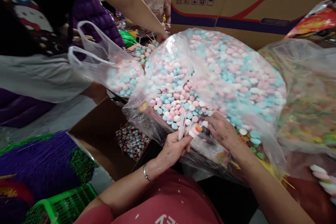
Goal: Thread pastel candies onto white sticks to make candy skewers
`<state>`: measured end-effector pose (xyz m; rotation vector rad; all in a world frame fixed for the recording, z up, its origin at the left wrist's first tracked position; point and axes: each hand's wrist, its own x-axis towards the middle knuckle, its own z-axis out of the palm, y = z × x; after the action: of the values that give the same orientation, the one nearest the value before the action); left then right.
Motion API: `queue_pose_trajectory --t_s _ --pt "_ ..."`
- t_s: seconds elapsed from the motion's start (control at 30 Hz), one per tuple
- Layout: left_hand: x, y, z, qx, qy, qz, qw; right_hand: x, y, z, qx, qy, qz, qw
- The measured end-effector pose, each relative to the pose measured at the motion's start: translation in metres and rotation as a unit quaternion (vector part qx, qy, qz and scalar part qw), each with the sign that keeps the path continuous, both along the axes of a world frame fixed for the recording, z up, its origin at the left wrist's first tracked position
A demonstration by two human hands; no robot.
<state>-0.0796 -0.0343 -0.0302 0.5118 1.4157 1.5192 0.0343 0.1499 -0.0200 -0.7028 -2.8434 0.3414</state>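
Observation:
My left hand (174, 147), with a bracelet at its wrist, is closed on a thin, whitish translucent stick (182, 126) that points upward. Just beyond its fingertips is a short row of white, pink and orange pieces (194, 131); whether the hand holds that too is unclear. My right hand (224, 134) has its fingers curled down at the near edge of a heap of pink, blue and white round beads or candies (181, 103). Its fingertips are partly hidden. The heap lies in a large clear plastic bag (233, 73).
An open cardboard box (94, 136) with many small strung pieces (132, 141) stands at left. Below are a green basket (70, 203) and purple bundles (44, 168). A co-worker's arm (136, 7) reaches across behind. A large carton (252, 3) stands at back.

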Motion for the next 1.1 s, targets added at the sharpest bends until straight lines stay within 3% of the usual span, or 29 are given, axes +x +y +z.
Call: queue_pose_trajectory --t_s 0.3,0.4,0.6,0.73,1.1 --pt "-0.003 -0.003 -0.009 0.006 -0.011 0.032 0.999 0.012 -0.006 -0.003 -0.02 0.037 0.096 0.994" --pt "0.0 -0.004 -0.009 0.013 -0.015 0.032 0.999 0.012 -0.008 -0.005 -0.015 0.034 0.082 0.996" --pt "-0.001 -0.006 -0.012 0.017 -0.01 0.039 0.999 0.009 -0.007 0.002 0.006 0.05 -0.015 0.999" --pt "-0.002 -0.006 -0.014 0.016 -0.014 0.04 0.999 0.004 -0.009 0.007 0.044 0.035 0.023 0.998" --pt "-0.004 -0.008 -0.018 0.011 -0.009 0.034 0.999 0.004 -0.017 -0.006 0.104 -0.019 0.082 0.991"
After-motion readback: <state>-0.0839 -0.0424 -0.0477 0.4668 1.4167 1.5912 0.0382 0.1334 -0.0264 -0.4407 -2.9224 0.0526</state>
